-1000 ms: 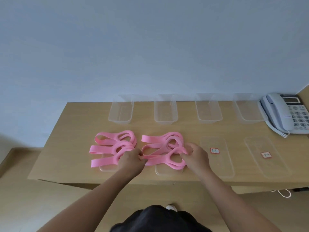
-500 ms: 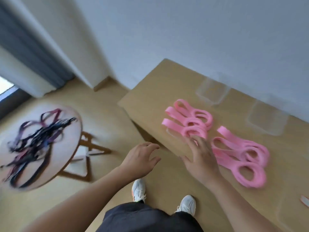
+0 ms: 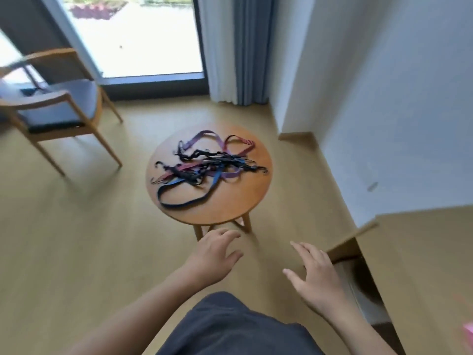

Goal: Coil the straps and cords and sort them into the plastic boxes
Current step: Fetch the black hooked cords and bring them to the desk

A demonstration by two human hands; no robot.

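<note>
A tangled heap of straps and cords [image 3: 204, 166] in black, blue, purple and dark red lies on a small round wooden table [image 3: 230, 203] straight ahead. My left hand [image 3: 213, 254] hovers just short of the table's near edge, fingers relaxed and holding nothing. My right hand [image 3: 313, 274] is spread open beside the corner of the desk [image 3: 419, 252], also holding nothing. A sliver of pink strap [image 3: 468, 331] shows at the right border. The plastic boxes are out of view.
A wooden armchair [image 3: 58, 106] with a grey seat stands at the left. A glass door [image 3: 133, 34] and grey curtain [image 3: 235, 47] are behind the round table. A white wall [image 3: 384, 98] runs along the right. Wooden floor lies between me and the table.
Both hands let go of the pink straps on the desk. The view swung left from the desk to the round table, and both hands now reach toward it.
</note>
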